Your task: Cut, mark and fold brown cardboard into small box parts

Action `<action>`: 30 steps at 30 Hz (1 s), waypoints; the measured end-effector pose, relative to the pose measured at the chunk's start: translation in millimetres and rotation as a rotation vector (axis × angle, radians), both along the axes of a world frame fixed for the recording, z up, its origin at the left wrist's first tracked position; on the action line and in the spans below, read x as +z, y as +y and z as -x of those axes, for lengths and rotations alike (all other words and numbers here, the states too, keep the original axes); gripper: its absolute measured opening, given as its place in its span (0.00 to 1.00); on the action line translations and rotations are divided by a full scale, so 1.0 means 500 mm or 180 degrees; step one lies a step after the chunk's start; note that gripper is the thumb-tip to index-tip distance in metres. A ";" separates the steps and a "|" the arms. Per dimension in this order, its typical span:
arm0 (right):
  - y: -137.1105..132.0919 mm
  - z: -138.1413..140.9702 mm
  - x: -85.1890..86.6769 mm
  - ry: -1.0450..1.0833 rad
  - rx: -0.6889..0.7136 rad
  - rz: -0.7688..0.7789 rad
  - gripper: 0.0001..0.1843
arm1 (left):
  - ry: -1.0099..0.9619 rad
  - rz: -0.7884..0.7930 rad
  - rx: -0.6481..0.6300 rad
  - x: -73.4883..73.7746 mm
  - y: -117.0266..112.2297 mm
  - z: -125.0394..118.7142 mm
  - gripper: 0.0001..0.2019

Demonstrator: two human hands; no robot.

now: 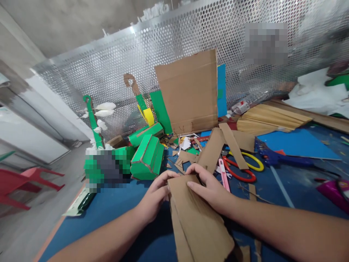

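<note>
At the frame's lower centre, the layered cardboard (197,222) is gripped at its far end by the left hand (156,193) and right hand (208,189), though the left hold is partly hidden. It could be bent if squeezed unevenly, and the nearby pink cutter (224,175) could be knocked by the right hand.

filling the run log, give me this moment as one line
left hand: on cardboard, far left corner | right hand: gripping its far edge, thumb on top | beyond: pink cutter, green box
</note>
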State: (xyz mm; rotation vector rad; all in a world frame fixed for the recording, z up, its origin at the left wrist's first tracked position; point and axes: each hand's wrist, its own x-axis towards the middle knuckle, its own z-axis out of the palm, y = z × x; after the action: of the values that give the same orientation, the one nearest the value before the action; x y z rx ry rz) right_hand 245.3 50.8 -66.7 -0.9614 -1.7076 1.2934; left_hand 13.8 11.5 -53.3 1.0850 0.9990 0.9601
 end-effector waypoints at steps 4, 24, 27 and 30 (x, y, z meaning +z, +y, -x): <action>0.003 0.001 -0.011 0.0049 -0.0068 0.0053 0.12 | 0.0062 -0.0062 0.0126 0.000 0.000 -0.001 0.16; -0.015 0.010 -0.009 0.1092 0.0350 0.0447 0.37 | -0.0709 -0.1072 0.0682 0.051 -0.030 -0.018 0.28; -0.016 0.010 -0.009 0.1139 0.0431 0.0237 0.38 | -0.0540 -0.0719 0.0199 0.031 -0.044 -0.015 0.46; -0.017 0.011 -0.005 0.1165 0.0378 0.0283 0.40 | -0.0482 -0.0193 -0.0034 -0.001 -0.050 -0.003 0.52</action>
State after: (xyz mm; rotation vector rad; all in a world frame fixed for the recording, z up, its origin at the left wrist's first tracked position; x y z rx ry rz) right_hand 239.8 42.4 -69.0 -0.6302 -1.4494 1.5284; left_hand 15.2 -13.6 -53.8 1.0503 0.8444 1.0536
